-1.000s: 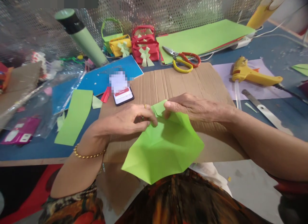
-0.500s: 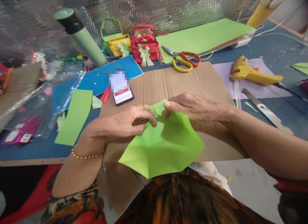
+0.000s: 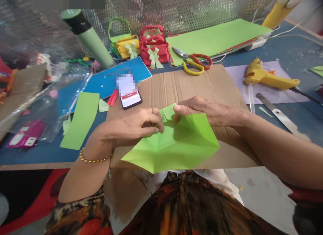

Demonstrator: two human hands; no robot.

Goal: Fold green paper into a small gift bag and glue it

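Green paper [image 3: 179, 150] is spreading nearest the body, approx. wider L–R than deep, its near corner poking just past the cardboard's [image 3: 202, 85] near edge. Both hands are working at its far end, so the loose part is lying bodyward of them. L hand [image 3: 140, 124] is bunching its fingertips just beside the small folded flap [image 3: 168, 112]; can't tell if it's pinching. R hand [image 3: 205, 110] is sitting closer to the flap, thumb clamping it w/ a curled finger. Farther off, 1 phone [image 3: 131, 99], 1 pr. scissors [image 3: 195, 61], then red paper bags [image 3: 154, 53] are resting.
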